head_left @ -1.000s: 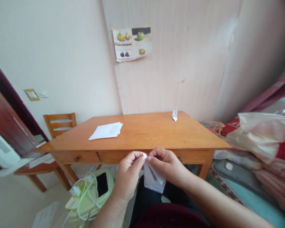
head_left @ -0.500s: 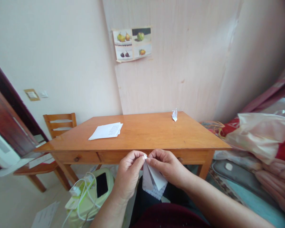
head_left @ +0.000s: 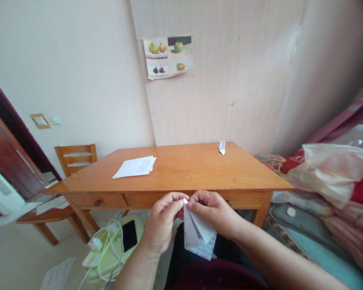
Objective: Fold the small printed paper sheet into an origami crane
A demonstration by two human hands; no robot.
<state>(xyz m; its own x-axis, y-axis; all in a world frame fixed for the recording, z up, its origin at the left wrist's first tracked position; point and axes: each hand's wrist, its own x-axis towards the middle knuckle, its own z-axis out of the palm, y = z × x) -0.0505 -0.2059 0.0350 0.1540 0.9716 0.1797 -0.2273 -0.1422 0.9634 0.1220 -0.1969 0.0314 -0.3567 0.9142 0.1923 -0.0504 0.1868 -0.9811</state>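
Observation:
A folded sheet of paper (head_left: 199, 237), white with print on one side, hangs above my lap, its pointed tip upward. My right hand (head_left: 210, 207) pinches it close to that tip, thumb on the near face. At the tip's left side, my left hand (head_left: 166, 215) is closed, thumb and forefinger pressed together on the paper's edge. The lower part spreads into layers with a gap between them. Both hands are just in front of the drawer side of the wooden table (head_left: 181, 173). The fingers hide part of the top folds.
A stack of printed paper (head_left: 134, 167) lies on the table's left, a small folded paper piece (head_left: 222, 146) at its back right. Left below are a phone (head_left: 130, 236) and white cables on a pale green stool-like surface. A wooden chair (head_left: 75, 157) stands left; bags (head_left: 329, 173) lie right.
The folded paper has swung slightly right and its lower end hangs a little lower. More of its tip shows between my fingers. Both hands stay nearly in place.

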